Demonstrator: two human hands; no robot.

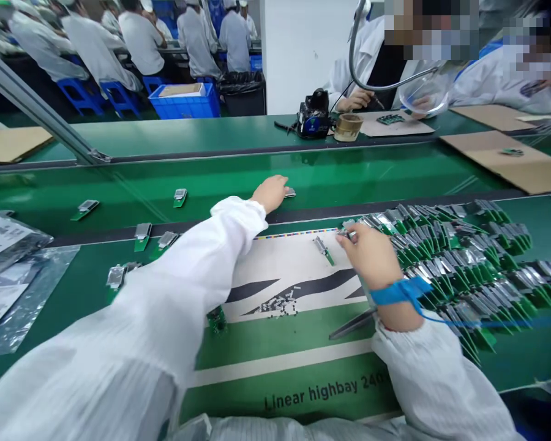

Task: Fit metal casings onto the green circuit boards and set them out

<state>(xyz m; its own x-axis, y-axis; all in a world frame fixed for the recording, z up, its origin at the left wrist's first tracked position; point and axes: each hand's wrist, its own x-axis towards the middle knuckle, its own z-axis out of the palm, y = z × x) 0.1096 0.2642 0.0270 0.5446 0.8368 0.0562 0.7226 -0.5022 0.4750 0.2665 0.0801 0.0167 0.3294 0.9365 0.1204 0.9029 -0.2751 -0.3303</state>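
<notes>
My left hand reaches over the green conveyor belt, its visible fingers stretched out. Right beside its fingertips is a small circuit board with a silver part; whether they touch it I cannot tell. My right hand, with a blue strap round its wrist, pinches another circuit board at the edge of the dense rows of boards. Below that hand, a pair of metal tweezers points left, its rear end hidden by the wrist. One single board lies on the printed cardboard sheet.
Small loose parts are heaped on the cardboard. Several boards lie left of my arm and on the belt. Plastic bags are at far left. Across the belt, a co-worker's hand is near a tape roll.
</notes>
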